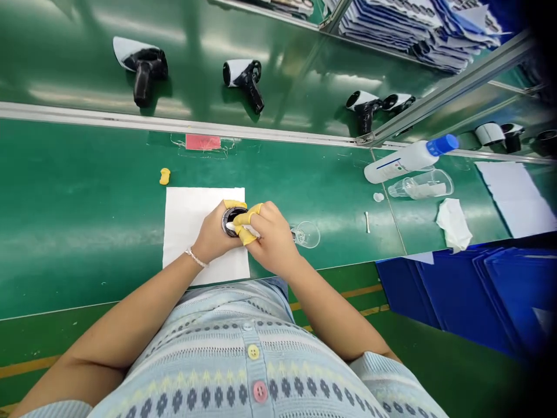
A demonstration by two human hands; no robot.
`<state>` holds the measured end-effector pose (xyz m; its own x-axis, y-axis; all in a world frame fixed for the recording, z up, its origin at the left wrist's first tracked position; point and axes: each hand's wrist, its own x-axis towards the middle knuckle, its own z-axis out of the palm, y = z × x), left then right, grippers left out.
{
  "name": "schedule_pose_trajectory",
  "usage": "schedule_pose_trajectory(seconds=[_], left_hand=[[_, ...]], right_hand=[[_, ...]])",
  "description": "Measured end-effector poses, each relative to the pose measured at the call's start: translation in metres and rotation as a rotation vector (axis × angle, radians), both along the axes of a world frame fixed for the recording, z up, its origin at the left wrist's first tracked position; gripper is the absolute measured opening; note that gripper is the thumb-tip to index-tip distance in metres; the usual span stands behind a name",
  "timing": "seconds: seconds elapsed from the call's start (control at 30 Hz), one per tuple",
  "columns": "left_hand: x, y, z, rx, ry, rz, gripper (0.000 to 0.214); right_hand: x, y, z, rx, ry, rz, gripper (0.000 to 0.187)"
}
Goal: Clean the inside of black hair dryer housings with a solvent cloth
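My left hand [214,232] is wrapped round a small black round part [230,218] held over a white sheet [191,217] on the green bench. My right hand [272,238], with yellow finger cots on its fingertips, pinches a small white wipe or swab [230,227] and presses it against the open face of that part. Both hands meet just above the sheet's right edge. A small clear glass dish [308,234] sits right beside my right hand.
Several black-and-white hair-dryer-like units [143,67] lie on the conveyor [65,58] beyond the metal rail. A white bottle with a blue cap [409,158], a clear plastic bottle [421,186], a crumpled tissue [454,223], a cotton swab [368,222] and a loose yellow finger cot [164,176] lie on the bench. Blue trays [461,290] stand at the right.
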<state>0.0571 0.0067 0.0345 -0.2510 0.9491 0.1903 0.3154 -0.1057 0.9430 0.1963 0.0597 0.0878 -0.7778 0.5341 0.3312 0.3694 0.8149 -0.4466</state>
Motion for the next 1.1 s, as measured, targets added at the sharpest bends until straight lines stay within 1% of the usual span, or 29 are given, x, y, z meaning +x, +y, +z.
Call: schedule_pose_trajectory(seconds=[0.07,0.13,0.2,0.23,0.4,0.47,0.53,0.6,0.7,0.73,0.77,0.83,0.9,0.97,1.1], left_hand=[[0.000,0.001,-0.001,-0.013,-0.007,-0.006,0.049],[0.000,0.001,-0.002,-0.026,-0.019,-0.018,0.050],[0.001,0.001,-0.003,-0.037,-0.028,-0.019,0.052],[0.001,0.002,-0.003,-0.041,-0.029,-0.014,0.052],[0.002,0.002,-0.002,-0.047,-0.020,-0.016,0.051],[0.002,0.003,0.000,-0.035,-0.022,-0.019,0.049],[0.002,0.003,0.000,-0.025,-0.022,-0.018,0.046],[0.003,0.004,-0.001,-0.021,-0.013,-0.010,0.044],[0.004,0.004,-0.003,-0.008,0.005,0.013,0.048],[0.004,0.004,-0.004,-0.004,0.006,0.017,0.048],[0.005,0.004,-0.004,-0.001,0.004,0.014,0.047],[0.006,0.004,-0.004,-0.008,-0.002,0.008,0.041],[0.006,0.004,-0.004,-0.021,-0.006,0.010,0.041],[0.006,0.003,-0.004,-0.018,-0.013,0.011,0.047],[0.006,0.003,-0.006,-0.002,-0.021,-0.001,0.054]], right_hand=[[0.000,0.004,0.009,-0.057,-0.066,0.021,0.016],[0.000,0.008,0.018,-0.115,-0.140,0.070,0.015],[-0.002,0.010,0.025,-0.148,-0.189,0.103,0.015],[-0.003,0.011,0.026,-0.154,-0.200,0.098,0.014],[-0.015,0.006,0.024,-0.102,-0.213,-0.067,0.009],[-0.017,0.005,0.024,-0.109,-0.222,-0.066,0.009],[-0.017,0.004,0.024,-0.137,-0.229,-0.026,0.009],[-0.018,0.005,0.022,-0.130,-0.232,-0.038,0.008],[-0.020,0.006,0.019,-0.063,-0.257,-0.171,0.007],[-0.022,0.006,0.019,-0.049,-0.272,-0.196,0.007],[-0.023,0.006,0.019,-0.049,-0.295,-0.195,0.007],[-0.024,0.005,0.022,-0.069,-0.345,-0.144,0.008],[-0.022,0.004,0.026,-0.089,-0.365,-0.094,0.008],[-0.018,0.004,0.030,-0.097,-0.318,-0.098,0.007],[-0.010,0.003,0.029,-0.046,-0.176,-0.202,0.008]])
